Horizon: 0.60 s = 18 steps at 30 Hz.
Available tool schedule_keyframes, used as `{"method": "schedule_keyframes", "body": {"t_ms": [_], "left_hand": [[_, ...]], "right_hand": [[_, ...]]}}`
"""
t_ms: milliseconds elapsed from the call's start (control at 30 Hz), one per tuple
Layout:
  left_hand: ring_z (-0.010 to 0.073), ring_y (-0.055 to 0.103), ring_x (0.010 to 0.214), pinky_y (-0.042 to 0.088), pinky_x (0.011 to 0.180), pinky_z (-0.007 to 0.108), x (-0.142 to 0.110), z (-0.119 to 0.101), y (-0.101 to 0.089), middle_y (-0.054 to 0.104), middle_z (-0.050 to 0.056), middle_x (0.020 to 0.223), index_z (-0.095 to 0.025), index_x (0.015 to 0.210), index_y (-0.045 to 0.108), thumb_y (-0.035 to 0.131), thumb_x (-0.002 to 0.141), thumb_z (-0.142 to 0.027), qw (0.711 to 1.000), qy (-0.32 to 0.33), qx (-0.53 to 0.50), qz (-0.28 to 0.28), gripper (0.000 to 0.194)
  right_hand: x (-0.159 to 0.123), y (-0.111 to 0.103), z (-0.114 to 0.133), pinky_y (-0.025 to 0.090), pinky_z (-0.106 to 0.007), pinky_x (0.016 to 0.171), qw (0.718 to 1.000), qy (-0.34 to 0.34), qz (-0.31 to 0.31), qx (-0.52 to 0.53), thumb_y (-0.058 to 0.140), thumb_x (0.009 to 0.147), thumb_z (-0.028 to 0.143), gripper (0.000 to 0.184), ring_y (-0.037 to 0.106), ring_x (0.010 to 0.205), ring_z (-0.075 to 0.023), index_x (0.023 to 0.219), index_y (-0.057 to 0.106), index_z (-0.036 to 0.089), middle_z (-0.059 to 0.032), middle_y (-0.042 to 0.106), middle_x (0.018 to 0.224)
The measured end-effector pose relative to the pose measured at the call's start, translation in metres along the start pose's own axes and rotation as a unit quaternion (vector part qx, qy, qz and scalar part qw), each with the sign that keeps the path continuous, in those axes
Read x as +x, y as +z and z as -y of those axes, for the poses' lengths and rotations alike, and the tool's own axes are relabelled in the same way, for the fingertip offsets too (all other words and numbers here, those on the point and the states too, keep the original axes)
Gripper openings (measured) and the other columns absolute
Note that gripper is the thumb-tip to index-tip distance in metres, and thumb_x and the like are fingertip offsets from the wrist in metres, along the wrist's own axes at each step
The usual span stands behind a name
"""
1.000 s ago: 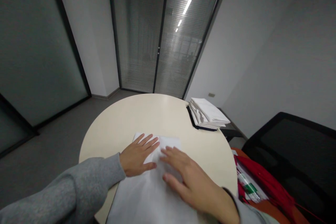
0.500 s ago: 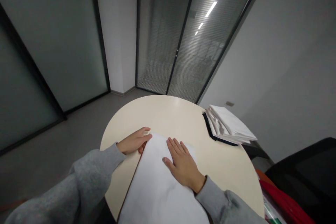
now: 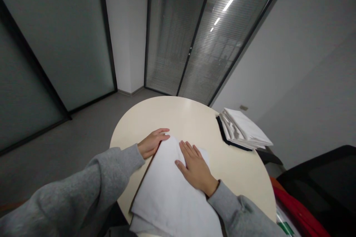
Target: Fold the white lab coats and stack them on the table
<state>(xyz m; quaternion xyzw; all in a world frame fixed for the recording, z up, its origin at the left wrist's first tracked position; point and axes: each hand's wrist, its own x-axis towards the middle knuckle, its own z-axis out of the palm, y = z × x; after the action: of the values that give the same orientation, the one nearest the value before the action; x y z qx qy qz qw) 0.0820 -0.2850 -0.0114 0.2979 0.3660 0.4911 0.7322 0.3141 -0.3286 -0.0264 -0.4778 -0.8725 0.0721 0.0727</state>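
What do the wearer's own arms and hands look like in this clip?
Both arms wear long, loose grey sleeves, left and right, of soft-looking fabric, with plain cuffs reaching the wrists. The left hand and right hand are ungloved; no rings or markings show.

We see a plain white cloth [image 3: 178,200] on the cream table [image 3: 172,113], with our sleeves [image 3: 80,181] flecked grey. At far right, the folded stack [image 3: 249,126] is plain white, the rim [image 3: 223,133] beneath it black. We find a red bundle [image 3: 297,207] by a black chair [image 3: 330,174] at near right, grey floor [image 3: 83,137] at left, and fine horizontal stripes across the far blinds [image 3: 178,33].
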Motion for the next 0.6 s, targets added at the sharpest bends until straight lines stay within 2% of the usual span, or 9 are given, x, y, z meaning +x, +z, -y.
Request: {"method": "schedule_keyframes", "body": {"t_ms": [100,200,267,367,433,500,600], "left_hand": [[0.0167,0.068,0.083,0.055,0.084,0.03,-0.007,-0.004,0.004,0.069,0.004,0.093,-0.016,0.115,0.061,0.075,0.076,-0.011,0.999,0.002,-0.038,0.024,0.042],[0.0228,0.07,0.102,0.052,0.101,0.039,-0.019,-0.007,0.01,0.071,0.008,0.112,-0.018,0.125,0.06,0.072,0.08,-0.022,0.995,-0.013,-0.071,0.068,0.047],[0.028,0.067,0.117,0.048,0.108,0.046,-0.031,-0.006,0.016,0.069,0.01,0.127,-0.021,0.145,0.049,0.066,0.086,-0.036,0.993,-0.014,-0.059,0.099,0.063],[0.0313,0.058,0.134,0.04,0.118,0.052,-0.053,0.003,0.033,0.06,0.01,0.146,-0.025,0.166,0.017,0.057,0.091,-0.049,0.99,-0.011,-0.055,0.131,0.088],[0.0314,0.049,0.144,0.03,0.124,0.053,-0.069,0.011,0.046,0.051,0.008,0.157,-0.027,0.168,0.003,0.059,0.089,-0.049,0.986,-0.01,-0.068,0.149,0.099],[0.0318,0.036,0.153,0.021,0.128,0.054,-0.084,0.019,0.055,0.038,0.005,0.167,-0.029,0.168,-0.002,0.065,0.085,-0.045,0.981,-0.013,-0.08,0.179,0.107],[0.0321,0.014,0.161,0.009,0.13,0.053,-0.102,0.025,0.06,0.013,0.001,0.176,-0.03,0.169,-0.002,0.074,0.078,-0.038,0.969,0.024,-0.045,0.241,0.118]], "right_hand": [[-0.001,0.001,-0.003,0.015,-0.054,0.13,1.0,0.0,-0.01,0.028,0.038,0.106,0.055,0.073,0.021,0.159,-0.0289,0.165,0.028,0.013,-0.0133,0.03,0.169],[0.001,-0.002,-0.009,0.015,-0.053,0.13,0.994,0.02,-0.023,0.103,0.036,0.107,0.055,0.071,0.026,0.158,-0.0274,0.164,0.029,0.014,-0.0131,0.034,0.167],[0.006,-0.008,-0.013,0.019,-0.05,0.13,0.979,0.051,-0.043,0.191,0.032,0.107,0.06,0.071,0.031,0.155,-0.0254,0.164,0.031,0.016,-0.0124,0.035,0.167],[0.018,-0.016,-0.016,0.022,-0.048,0.13,0.954,0.074,-0.049,0.286,0.026,0.107,0.066,0.073,0.033,0.155,-0.023,0.164,0.031,0.02,-0.0105,0.033,0.169],[0.025,-0.016,-0.018,0.015,-0.052,0.131,0.958,0.057,-0.026,0.28,0.022,0.107,0.065,0.071,0.029,0.157,-0.0233,0.164,0.032,0.023,-0.0083,0.033,0.169],[0.029,-0.01,-0.023,0.009,-0.057,0.131,0.971,0.028,-0.005,0.235,0.017,0.109,0.06,0.066,0.025,0.158,-0.0238,0.163,0.033,0.027,-0.0058,0.035,0.168],[0.031,0.005,-0.035,0.012,-0.06,0.129,0.987,-0.02,-0.008,0.157,0.014,0.111,0.048,0.058,0.026,0.157,-0.0243,0.164,0.03,0.032,-0.0035,0.038,0.167]]}}
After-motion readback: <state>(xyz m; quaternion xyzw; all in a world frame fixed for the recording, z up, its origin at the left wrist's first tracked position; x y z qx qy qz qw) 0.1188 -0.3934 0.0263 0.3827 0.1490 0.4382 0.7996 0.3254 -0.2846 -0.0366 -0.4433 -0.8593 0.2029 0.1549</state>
